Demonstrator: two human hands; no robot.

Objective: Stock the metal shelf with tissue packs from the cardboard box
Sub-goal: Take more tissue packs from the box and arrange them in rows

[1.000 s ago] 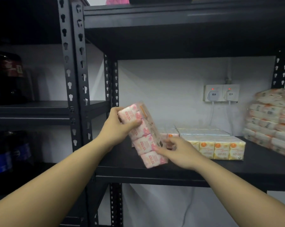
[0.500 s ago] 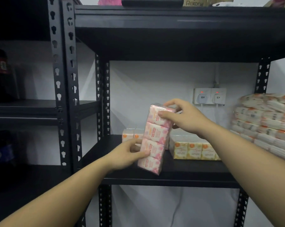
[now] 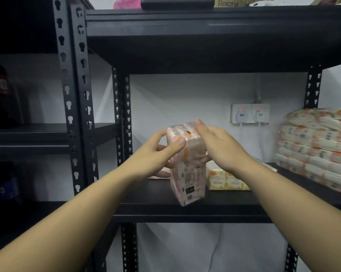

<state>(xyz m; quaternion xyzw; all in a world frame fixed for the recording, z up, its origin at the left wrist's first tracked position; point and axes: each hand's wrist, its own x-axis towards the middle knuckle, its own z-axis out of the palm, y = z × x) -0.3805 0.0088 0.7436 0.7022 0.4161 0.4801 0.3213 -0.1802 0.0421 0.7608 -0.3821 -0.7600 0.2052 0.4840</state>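
Observation:
A tall pink-and-white tissue pack (image 3: pixel 187 173) stands upright near the front of the black metal shelf (image 3: pixel 185 211). My left hand (image 3: pixel 156 154) grips its upper left side, thumb across the front. My right hand (image 3: pixel 218 146) holds its upper right side, with fingers laid over the top. Yellow tissue packs (image 3: pixel 224 179) lie on the shelf just behind and right of it. Another pink pack (image 3: pixel 158 176) lies flat behind my left hand, mostly hidden. The cardboard box is not in view.
A big wrapped bundle of tissue packs (image 3: pixel 316 148) fills the shelf's right end. Two wall sockets with plugs (image 3: pixel 250 114) sit on the white wall behind. Dark soda bottles (image 3: pixel 1 99) stand on the neighbouring rack at left. A shelf board (image 3: pixel 205 36) hangs overhead.
The pack has been turned so a different face shows and stands straighter. My left hand rose from its lower part to its upper left side; my right hand stays at the top.

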